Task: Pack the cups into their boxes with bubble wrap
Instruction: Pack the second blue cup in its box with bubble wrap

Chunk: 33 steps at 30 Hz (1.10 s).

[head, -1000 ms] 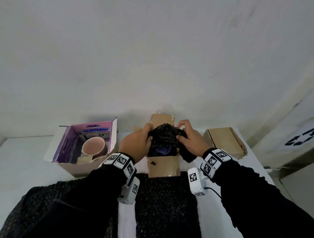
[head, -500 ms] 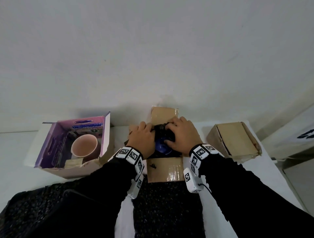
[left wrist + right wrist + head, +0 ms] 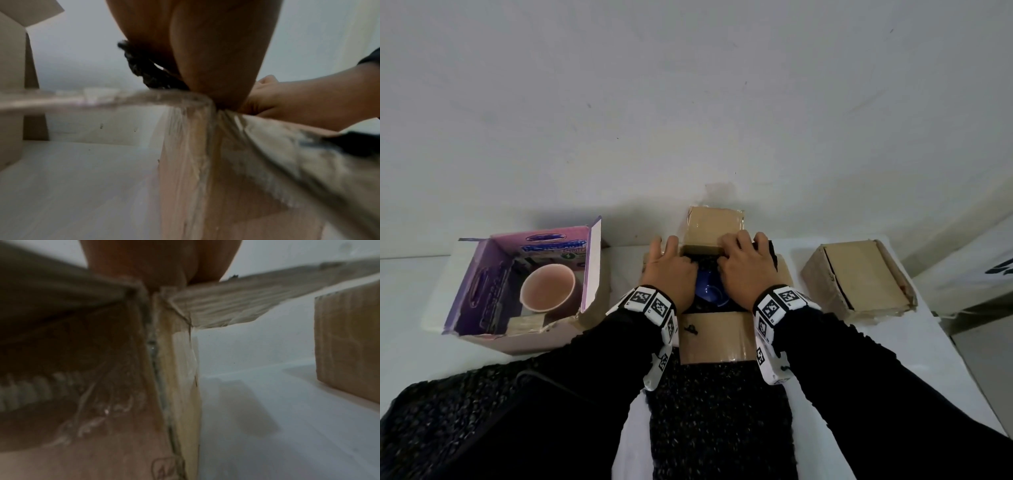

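Note:
A blue cup [image 3: 710,296] wrapped in black bubble wrap [image 3: 703,265] sits inside the open brown cardboard box [image 3: 715,337] in the middle of the table. My left hand [image 3: 671,274] lies over the box's left side with fingers stretched forward, pressing the wrap [image 3: 148,68] down. My right hand [image 3: 746,270] is over the right side, fingers bent down onto the wrap near the far flap [image 3: 714,228]. In the left wrist view the right hand [image 3: 287,100] reaches into the box [image 3: 205,178] with curled fingers. A pink cup [image 3: 548,291] stands unwrapped in the purple box [image 3: 482,294] at left.
A closed brown box [image 3: 859,277] stands at the right, also seen as the closed box [image 3: 349,345] beside the middle box's wall [image 3: 176,386]. A sheet of black bubble wrap [image 3: 719,421] lies on the white table [image 3: 407,308] near me. A wall rises right behind the boxes.
The wrapped blue cup went from above the box down into it. Both hands followed it down and now press on the wrap at the box's opening.

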Tool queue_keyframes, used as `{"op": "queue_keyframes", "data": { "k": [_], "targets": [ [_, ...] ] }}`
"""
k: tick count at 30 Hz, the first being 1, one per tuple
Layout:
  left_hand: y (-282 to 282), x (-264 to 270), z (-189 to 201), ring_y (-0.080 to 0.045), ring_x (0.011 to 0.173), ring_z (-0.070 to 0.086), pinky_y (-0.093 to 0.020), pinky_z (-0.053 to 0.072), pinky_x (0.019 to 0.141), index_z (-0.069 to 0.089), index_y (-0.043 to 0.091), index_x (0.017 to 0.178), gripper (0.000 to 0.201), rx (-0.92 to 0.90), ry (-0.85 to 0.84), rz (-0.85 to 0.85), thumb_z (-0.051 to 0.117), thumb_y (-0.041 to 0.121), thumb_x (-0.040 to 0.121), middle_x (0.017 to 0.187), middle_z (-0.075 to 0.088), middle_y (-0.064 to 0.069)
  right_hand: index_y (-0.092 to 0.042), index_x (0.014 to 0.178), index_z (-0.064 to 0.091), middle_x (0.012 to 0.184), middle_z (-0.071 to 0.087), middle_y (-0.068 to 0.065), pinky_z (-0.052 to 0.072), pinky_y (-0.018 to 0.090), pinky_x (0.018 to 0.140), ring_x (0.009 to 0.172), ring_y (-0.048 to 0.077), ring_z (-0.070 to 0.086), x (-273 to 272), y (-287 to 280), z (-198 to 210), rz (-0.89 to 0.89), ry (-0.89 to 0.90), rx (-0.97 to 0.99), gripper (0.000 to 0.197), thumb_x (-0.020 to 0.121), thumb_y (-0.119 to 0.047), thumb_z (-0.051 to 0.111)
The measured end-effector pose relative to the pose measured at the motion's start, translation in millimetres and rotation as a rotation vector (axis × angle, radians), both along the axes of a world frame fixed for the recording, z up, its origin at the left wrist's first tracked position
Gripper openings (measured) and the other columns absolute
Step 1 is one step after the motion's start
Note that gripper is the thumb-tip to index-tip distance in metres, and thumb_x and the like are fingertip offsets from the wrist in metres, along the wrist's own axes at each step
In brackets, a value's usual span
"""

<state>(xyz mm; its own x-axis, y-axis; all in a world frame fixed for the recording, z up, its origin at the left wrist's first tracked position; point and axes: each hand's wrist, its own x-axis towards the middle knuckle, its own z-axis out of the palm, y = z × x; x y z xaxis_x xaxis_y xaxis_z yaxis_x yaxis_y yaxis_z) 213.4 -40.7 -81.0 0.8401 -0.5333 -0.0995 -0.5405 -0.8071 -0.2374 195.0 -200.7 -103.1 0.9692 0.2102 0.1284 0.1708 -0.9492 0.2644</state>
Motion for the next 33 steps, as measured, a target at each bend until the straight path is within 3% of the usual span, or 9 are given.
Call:
{"op": "queue_keyframes", "data": {
  "k": [4,8,11,15,19,22,25,29,33],
  "targets": [
    [2,1,2,-0.033,0.126,0.030,-0.055,0.002,0.104,0.055,0.027,0.110,0.026,-0.017,0.013,0.001,0.044,0.027,0.087,0.108,0.064,0.007,-0.023,0.082,0.070,0.113,0.059,0.000,0.024,0.045,0.088,0.108,0.029,0.038,-1,1,3,0.009,-0.061,0.006,0.010,0.082,-0.028,0.062],
    [3,1,-1,-0.030,0.127,0.027,-0.054,0.003,0.101,0.060,0.029,0.114,0.032,-0.031,0.028,0.018,0.041,0.026,0.088,0.106,0.061,0.012,-0.025,0.079,0.066,0.089,0.065,-0.007,0.026,0.043,0.084,0.101,0.025,0.047,-3,6,4,0.104,-0.112,0.065,0.020,0.079,-0.018,0.047],
    [3,1,-2,-0.030,0.121,0.031,-0.051,0.018,0.100,0.063,0.025,0.106,0.028,-0.023,0.038,0.015,0.043,0.026,0.086,0.100,0.061,0.011,-0.026,0.074,0.066,0.079,0.066,-0.010,0.025,0.043,0.084,0.101,0.023,0.041,-2,8,8,0.070,-0.047,0.076,0.037,0.077,-0.019,0.030],
    [3,-3,-4,-0.030,0.109,0.038,-0.038,0.026,0.075,0.068,0.020,0.095,0.027,-0.058,-0.001,0.004,0.044,0.030,0.085,0.102,0.058,0.003,-0.027,0.091,0.066,0.094,0.068,-0.011,0.021,0.044,0.087,0.112,0.025,0.039,0,4,9,0.033,0.087,-0.006,0.038,0.081,-0.021,0.030],
    [8,-11,-2,-0.032,0.101,0.044,-0.037,0.037,0.068,0.065,0.022,0.090,0.018,-0.143,-0.058,0.101,0.055,0.035,0.082,0.118,0.046,-0.009,-0.022,0.110,0.064,0.120,0.059,0.001,0.016,0.046,0.092,0.124,0.031,0.034,-2,5,12,0.056,0.164,-0.009,0.030,0.088,-0.027,0.045],
    [12,-18,2,-0.030,0.095,0.048,-0.039,0.050,0.067,0.053,0.016,0.107,0.032,-0.319,-0.020,0.143,0.064,0.031,0.082,0.116,0.042,-0.010,-0.019,0.109,0.063,0.127,0.049,0.007,0.027,0.045,0.087,0.114,0.033,0.039,-8,-1,21,0.036,0.154,0.025,0.039,0.076,-0.038,0.054],
    [16,-23,3,-0.027,0.096,0.051,-0.039,0.046,0.076,0.049,0.017,0.110,0.027,-0.344,0.031,0.013,0.059,0.024,0.085,0.111,0.047,-0.007,-0.017,0.117,0.049,0.125,0.044,0.010,0.042,0.042,0.076,0.105,0.034,0.043,-14,-18,27,-0.039,0.143,0.166,0.055,0.069,-0.044,0.053],
    [13,-36,4,-0.026,0.095,0.055,-0.037,0.036,0.077,0.064,0.017,0.097,0.031,-0.183,0.033,-0.131,0.043,0.040,0.095,0.099,0.062,-0.003,-0.014,0.113,0.048,0.113,0.044,0.009,0.045,0.035,0.060,0.095,0.028,0.046,-17,-33,40,-0.033,0.127,0.399,0.041,0.074,-0.016,0.059],
    [6,-44,16,-0.023,0.100,0.048,-0.040,0.029,0.087,0.068,0.023,0.089,0.044,0.040,-0.020,-0.152,0.031,0.044,0.099,0.090,0.068,0.005,-0.014,0.093,0.060,0.100,0.053,0.005,0.046,0.039,0.068,0.093,0.027,0.051,-23,-26,45,0.059,0.222,0.334,0.020,0.075,-0.005,0.056]
  ]
}}
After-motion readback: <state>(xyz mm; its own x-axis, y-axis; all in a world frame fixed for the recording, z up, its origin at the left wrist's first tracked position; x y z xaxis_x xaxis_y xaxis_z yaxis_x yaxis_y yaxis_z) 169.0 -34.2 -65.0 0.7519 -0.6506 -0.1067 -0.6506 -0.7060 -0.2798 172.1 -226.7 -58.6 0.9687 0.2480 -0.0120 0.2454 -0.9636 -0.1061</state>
